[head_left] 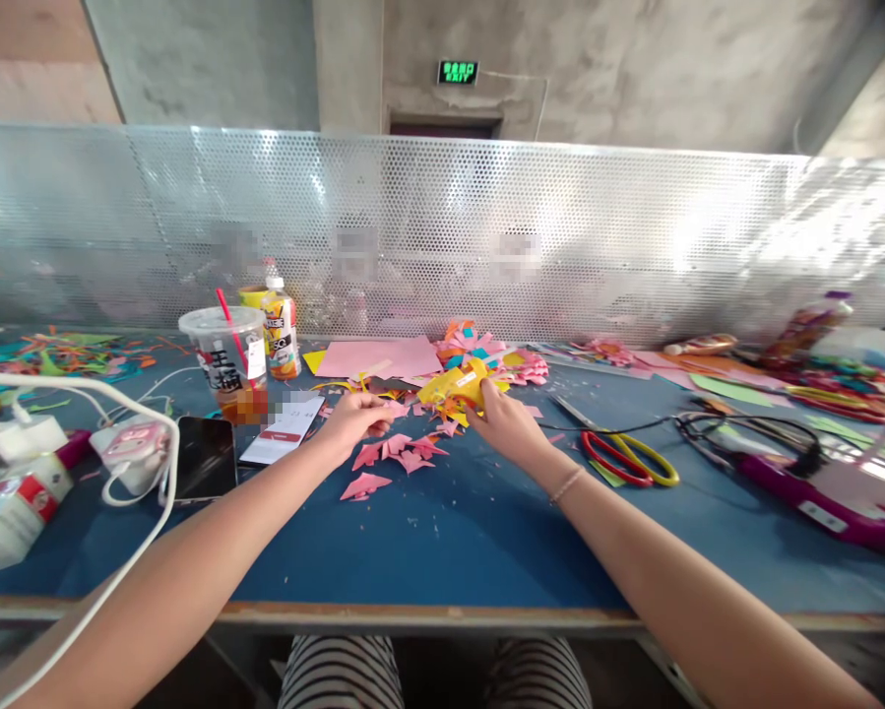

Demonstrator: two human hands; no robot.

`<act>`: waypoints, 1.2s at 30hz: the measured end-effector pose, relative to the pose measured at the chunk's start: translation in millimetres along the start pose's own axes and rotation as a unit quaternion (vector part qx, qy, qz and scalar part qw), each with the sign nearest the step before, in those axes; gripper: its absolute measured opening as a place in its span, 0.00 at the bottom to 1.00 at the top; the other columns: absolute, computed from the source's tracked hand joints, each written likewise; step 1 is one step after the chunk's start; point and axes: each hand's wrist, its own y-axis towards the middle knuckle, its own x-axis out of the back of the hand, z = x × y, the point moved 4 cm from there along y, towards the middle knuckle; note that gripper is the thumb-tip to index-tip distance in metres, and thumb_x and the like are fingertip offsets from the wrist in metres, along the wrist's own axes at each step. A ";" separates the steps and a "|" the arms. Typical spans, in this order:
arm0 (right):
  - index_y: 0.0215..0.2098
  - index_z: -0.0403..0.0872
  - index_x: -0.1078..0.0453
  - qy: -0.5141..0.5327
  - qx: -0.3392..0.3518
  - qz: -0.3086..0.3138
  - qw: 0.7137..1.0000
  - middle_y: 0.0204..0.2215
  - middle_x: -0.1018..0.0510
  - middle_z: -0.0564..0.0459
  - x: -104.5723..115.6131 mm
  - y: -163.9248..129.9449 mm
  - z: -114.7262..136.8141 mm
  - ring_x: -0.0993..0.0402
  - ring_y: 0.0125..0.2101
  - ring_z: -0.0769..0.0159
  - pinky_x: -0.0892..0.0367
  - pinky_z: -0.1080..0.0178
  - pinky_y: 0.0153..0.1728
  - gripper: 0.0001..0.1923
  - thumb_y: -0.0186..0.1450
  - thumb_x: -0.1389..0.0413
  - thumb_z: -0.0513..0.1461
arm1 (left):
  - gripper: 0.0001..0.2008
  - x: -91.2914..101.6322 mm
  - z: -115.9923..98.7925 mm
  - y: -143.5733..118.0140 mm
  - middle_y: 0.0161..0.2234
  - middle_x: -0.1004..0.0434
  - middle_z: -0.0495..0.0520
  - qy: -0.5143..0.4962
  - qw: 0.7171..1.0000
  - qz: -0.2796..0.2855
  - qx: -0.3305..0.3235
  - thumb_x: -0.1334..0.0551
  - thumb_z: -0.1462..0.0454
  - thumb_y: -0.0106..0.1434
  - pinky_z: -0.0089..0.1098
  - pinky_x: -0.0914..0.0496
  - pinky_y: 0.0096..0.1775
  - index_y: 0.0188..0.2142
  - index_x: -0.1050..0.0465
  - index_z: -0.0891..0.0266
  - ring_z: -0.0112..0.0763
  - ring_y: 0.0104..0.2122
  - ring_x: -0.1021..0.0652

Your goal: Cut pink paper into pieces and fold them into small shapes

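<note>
My left hand (pixel 357 425) pinches a small pink paper piece (pixel 395 409) above the table. To its right, my right hand (pixel 507 418) is closed round a yellow hot glue gun (pixel 453 382), whose body points left toward the pink piece. The fingers hide part of its handle. On the blue table just below the left hand lie several folded pink paper pieces (pixel 405 453), one of them (pixel 365 485) apart and nearer to me. Behind the glue gun is a heap of multicoloured paper flowers (pixel 475 345). Pink paper sheets (pixel 375 356) lie beyond my left hand.
Scissors (pixel 626 459) with red and yellow handles lie right of my right hand, near a black cord (pixel 626 429). A drink cup (pixel 224 359), a bottle (pixel 281 330) and phones (pixel 204 459) stand or lie left. A white cable (pixel 168 473) crosses above my left forearm. A perforated metal panel (pixel 442 226) borders the back.
</note>
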 end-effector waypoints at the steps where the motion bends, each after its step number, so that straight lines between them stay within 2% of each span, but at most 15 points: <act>1: 0.36 0.43 0.46 -0.002 -0.001 0.000 1.000 0.29 0.26 0.45 -0.1 0.1 -0.6 0.30 0.25 0.62 0.51 0.65 0.21 0.10 0.62 0.57 0.43 | 0.04 -0.4 0.3 -0.2 0.17 0.30 0.48 -0.012 1.000 0.000 0.009 0.37 0.69 0.45 0.23 0.35 0.23 0.22 0.31 0.67 0.19 0.17 0.31; 9: 0.38 0.43 0.44 -0.012 -0.019 0.005 1.000 0.31 0.26 0.44 2.0 -0.1 -1.4 0.29 0.26 0.61 0.49 0.65 0.22 0.13 0.62 0.58 0.45 | 0.03 0.4 3.9 3.3 0.16 0.30 0.48 -0.078 0.997 0.011 0.027 0.37 0.70 0.46 0.21 0.37 0.21 0.20 0.31 0.67 0.18 0.16 0.32; 14: 0.42 0.44 0.44 0.002 -0.073 0.009 0.997 0.33 0.25 0.44 7.3 0.2 -7.6 0.28 0.30 0.57 0.45 0.65 0.24 0.22 0.59 0.55 0.52 | 0.05 -0.6 4.8 4.5 0.17 0.30 0.48 -0.093 0.995 0.036 0.020 0.36 0.69 0.46 0.21 0.36 0.21 0.20 0.32 0.66 0.17 0.16 0.32; 18: 0.46 0.43 0.44 0.010 -0.109 0.031 0.993 0.38 0.26 0.42 7.1 2.7 -25.7 0.29 0.36 0.55 0.41 0.63 0.28 0.29 0.56 0.54 0.55 | 0.05 0.0 5.9 5.6 0.17 0.29 0.48 -0.088 0.996 0.030 0.015 0.35 0.69 0.45 0.22 0.36 0.22 0.21 0.32 0.66 0.18 0.17 0.31; 21: 0.45 0.44 0.41 0.011 -0.108 0.058 0.992 0.40 0.27 0.42 4.8 3.4 -42.1 0.29 0.37 0.56 0.40 0.63 0.29 0.27 0.56 0.54 0.55 | 0.06 -0.2 7.1 5.5 0.17 0.30 0.48 -0.077 0.996 0.029 0.020 0.35 0.68 0.45 0.22 0.35 0.23 0.21 0.32 0.67 0.18 0.17 0.31; 25: 0.39 0.45 0.36 -0.019 -0.087 0.114 0.989 0.34 0.26 0.45 -1.3 -0.1 -57.7 0.29 0.33 0.58 0.39 0.63 0.30 0.19 0.56 0.52 0.49 | 0.06 -1.0 7.6 4.4 0.17 0.29 0.48 -0.077 0.996 0.039 0.017 0.35 0.67 0.45 0.22 0.35 0.23 0.22 0.31 0.67 0.18 0.18 0.31; 27: 0.36 0.42 0.34 -0.048 -0.087 0.116 0.988 0.33 0.27 0.42 -2.8 -2.2 -59.4 0.30 0.34 0.55 0.38 0.60 0.32 0.16 0.54 0.49 0.45 | 0.05 -1.4 7.6 4.2 0.18 0.29 0.48 -0.078 0.996 0.045 0.015 0.35 0.67 0.45 0.22 0.35 0.24 0.22 0.31 0.67 0.18 0.18 0.31; 29: 0.37 0.39 0.34 -0.068 -0.089 0.077 0.991 0.36 0.29 0.37 -0.6 -2.6 -52.9 0.33 0.40 0.49 0.38 0.57 0.35 0.17 0.52 0.47 0.41 | 0.05 -1.5 7.6 4.2 0.18 0.29 0.49 -0.079 0.996 0.046 0.015 0.35 0.67 0.45 0.22 0.35 0.24 0.22 0.30 0.67 0.18 0.18 0.31; 31: 0.39 0.40 0.35 -0.043 -0.057 0.021 0.997 0.40 0.32 0.37 4.0 -1.6 -34.7 0.38 0.44 0.49 0.39 0.55 0.39 0.16 0.52 0.47 0.39 | 0.05 -1.4 7.6 4.3 0.18 0.29 0.49 -0.079 0.996 0.041 0.019 0.35 0.68 0.45 0.22 0.35 0.24 0.22 0.30 0.67 0.19 0.18 0.31; 33: 0.35 0.42 0.34 0.041 0.027 -0.008 0.999 0.37 0.31 0.42 7.6 -1.3 -6.2 0.36 0.41 0.57 0.40 0.57 0.41 0.10 0.56 0.49 0.38 | 0.05 -1.4 7.5 4.4 0.18 0.29 0.49 -0.078 0.996 0.036 0.021 0.35 0.68 0.45 0.22 0.36 0.23 0.22 0.30 0.67 0.19 0.18 0.31; 36: 0.33 0.44 0.34 0.157 0.137 0.006 0.978 0.33 0.30 0.48 8.3 -6.1 34.2 0.34 0.36 0.65 0.39 0.62 0.40 0.07 0.60 0.53 0.36 | 0.05 -1.5 7.2 4.5 0.17 0.29 0.49 -0.077 0.996 0.037 0.018 0.35 0.68 0.45 0.22 0.36 0.23 0.22 0.30 0.67 0.19 0.17 0.31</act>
